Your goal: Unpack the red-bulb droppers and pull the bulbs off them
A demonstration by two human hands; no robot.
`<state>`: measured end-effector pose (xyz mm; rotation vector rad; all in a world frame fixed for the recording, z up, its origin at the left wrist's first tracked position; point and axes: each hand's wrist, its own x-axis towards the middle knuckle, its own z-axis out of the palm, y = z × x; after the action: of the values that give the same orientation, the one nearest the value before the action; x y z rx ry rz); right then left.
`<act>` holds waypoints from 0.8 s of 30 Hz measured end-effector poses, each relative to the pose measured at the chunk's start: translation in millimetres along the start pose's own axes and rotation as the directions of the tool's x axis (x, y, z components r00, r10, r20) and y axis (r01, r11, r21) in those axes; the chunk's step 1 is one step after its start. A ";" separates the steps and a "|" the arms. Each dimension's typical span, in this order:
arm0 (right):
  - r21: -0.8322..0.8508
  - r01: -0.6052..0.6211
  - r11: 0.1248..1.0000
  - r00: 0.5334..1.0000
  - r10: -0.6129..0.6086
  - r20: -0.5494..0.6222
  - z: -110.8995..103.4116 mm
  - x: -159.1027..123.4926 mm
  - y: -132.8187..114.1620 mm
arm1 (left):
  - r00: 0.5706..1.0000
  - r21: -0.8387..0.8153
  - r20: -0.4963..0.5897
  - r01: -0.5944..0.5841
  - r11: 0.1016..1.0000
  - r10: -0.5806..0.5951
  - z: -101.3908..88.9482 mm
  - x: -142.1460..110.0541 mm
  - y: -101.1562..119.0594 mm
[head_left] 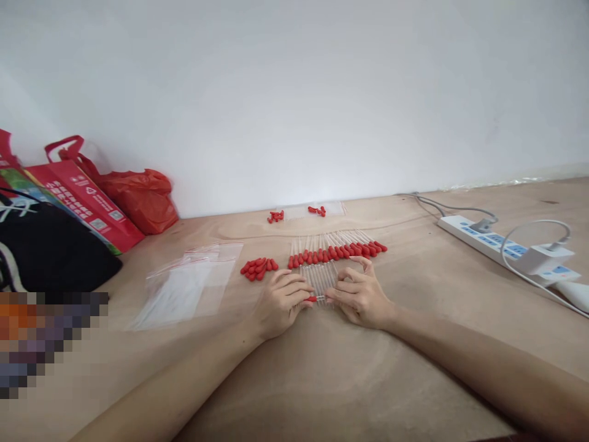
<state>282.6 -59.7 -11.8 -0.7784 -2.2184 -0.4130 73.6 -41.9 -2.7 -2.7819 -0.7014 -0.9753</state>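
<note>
Two bare hands, yours, over a wooden table (331, 380). Your left hand (286, 299): thumb and fingertips pinched together on one red bulb (311, 299), its end pointing right. Your right hand (362, 296): thumb and forefinger pinched on one clear tube (321, 298), lying level and meeting the bulb's right end; how far the tube sits inside, you cannot tell. Both pieces are low between your hands, just above the near part of a set of loose clear tubes (318, 276), laid side by side and pointing away from you.

Beyond these: one row of red-bulbed droppers (340, 252), bulbs toward you, stems toward the wall (294, 104). Left of the row: one heap of loose red bulbs (258, 268), near your left hand. Farther left: clear zip bags (184, 285), flat and overlapping. At the back: two small red clusters (276, 216) beside and on a clear sheet or bag (294, 212).

Far right: one white power strip (488, 239), one white plug block (543, 259) fitted to it. Far left: one red printed bag (92, 202), one red plastic bag (145, 196), one black bag (55, 245).
</note>
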 end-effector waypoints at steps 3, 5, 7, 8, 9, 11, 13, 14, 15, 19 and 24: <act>-0.006 -0.021 1.000 1.000 0.021 -0.007 -4.9 -5.5 7.9 | 1.000 -0.009 0.012 0.014 1.000 -0.014 -8.1 -5.5 -4.5; -0.036 -0.089 0.995 0.996 0.088 -0.026 -8.8 -10.8 16.6 | 0.998 0.005 -0.003 0.063 0.998 -0.063 -16.1 -12.7 -10.8; -0.080 -0.181 0.980 0.984 0.181 -0.011 -10.8 -14.8 24.0 | 0.994 0.018 -0.028 0.109 0.994 -0.109 -23.0 -20.9 -16.7; -0.089 -0.203 0.975 0.979 0.204 -0.001 -10.4 -15.8 26.3 | 0.992 0.016 -0.038 0.125 0.992 -0.124 -25.3 -24.5 -18.8; -0.099 -0.226 0.969 0.974 0.227 0.005 -9.2 -16.0 27.4 | 0.989 0.011 -0.048 0.141 0.990 -0.140 -26.4 -27.3 -20.0; -0.113 -0.271 0.956 0.962 0.273 -0.001 -5.0 -15.2 27.2 | 0.980 0.009 -0.079 0.183 0.983 -0.182 -25.8 -30.2 -20.5; -0.130 -0.332 0.934 0.943 0.334 -0.013 -0.9 -14.3 26.0 | 0.965 0.026 -0.108 0.242 0.970 -0.238 -23.0 -30.2 -20.3; -0.139 -0.363 0.921 0.931 0.365 -0.016 0.4 -14.3 25.9 | 0.957 0.038 -0.115 0.271 0.962 -0.266 -21.6 -29.7 -20.4; -0.148 -0.392 0.908 0.919 0.394 -0.015 1.2 -14.7 26.1 | 0.949 0.047 -0.119 0.298 0.953 -0.291 -20.7 -29.0 -21.1; -0.172 -0.464 0.869 0.881 0.473 0.014 1.3 -16.8 28.2 | 0.900 0.052 -0.156 0.419 0.907 -0.407 -23.4 -26.4 -29.1; -0.177 -0.446 0.877 0.878 0.467 0.105 2.5 -13.2 25.5 | 0.777 0.083 -0.145 0.626 0.775 -0.612 -37.3 -11.5 -48.8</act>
<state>304.8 -44.3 -21.7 -1.4163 -2.0555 -0.2920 22.2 -12.4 17.3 -2.3770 -1.6672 -1.1064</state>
